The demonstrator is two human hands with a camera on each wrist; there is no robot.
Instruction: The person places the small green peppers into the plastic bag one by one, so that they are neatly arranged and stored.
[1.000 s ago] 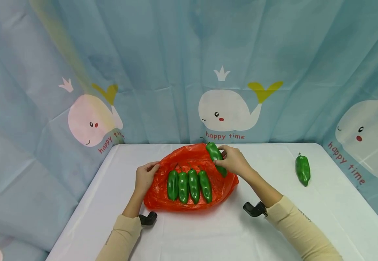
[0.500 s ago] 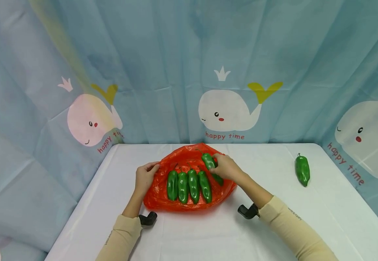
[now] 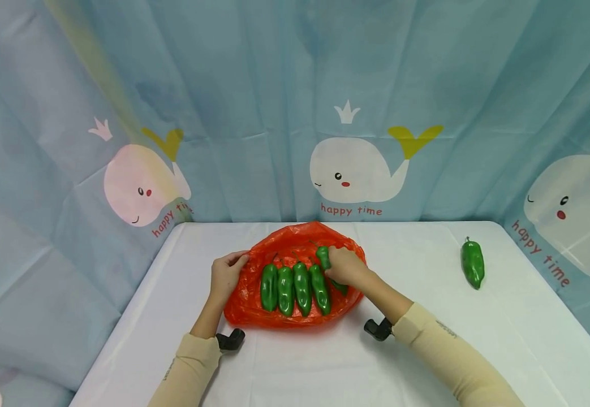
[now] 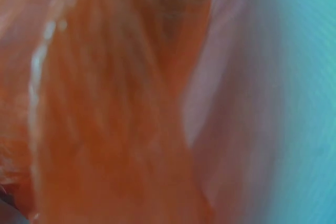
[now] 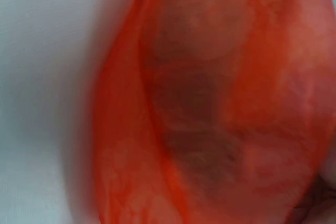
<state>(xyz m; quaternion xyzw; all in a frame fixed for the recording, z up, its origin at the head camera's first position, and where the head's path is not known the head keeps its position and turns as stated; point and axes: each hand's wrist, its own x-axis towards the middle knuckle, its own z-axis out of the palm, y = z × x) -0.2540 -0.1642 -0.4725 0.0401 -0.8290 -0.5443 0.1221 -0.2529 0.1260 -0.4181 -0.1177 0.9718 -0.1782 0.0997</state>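
Note:
A red plastic bag [image 3: 284, 237] lies spread with its mouth wide on the table. Several green peppers [image 3: 302, 288] rest side by side inside it, stems pointing away. My left hand [image 3: 226, 278] pinches the bag's left rim between thumb and fingers. Over the right part of the bag, my right hand [image 3: 347, 265] holds another green pepper [image 3: 323, 256], whose middle is hidden behind the fingers. It sits just right of the row. In the left wrist view, blurred red plastic [image 4: 115, 119] fills much of the frame; the right wrist view shows the bag's red side [image 5: 126, 145] close up.
One more green pepper [image 3: 473, 264] lies alone on the white table [image 3: 417, 260] at the right. A blue curtain [image 3: 254, 102] with whale prints hangs behind the table and along both sides. Black wrist cameras [image 3: 231, 340] are worn at both sleeves.
My right hand has lowered the pepper from the bag's upper right rim down and leftward into the bag, beside the row. The left hand has stayed at the left rim.

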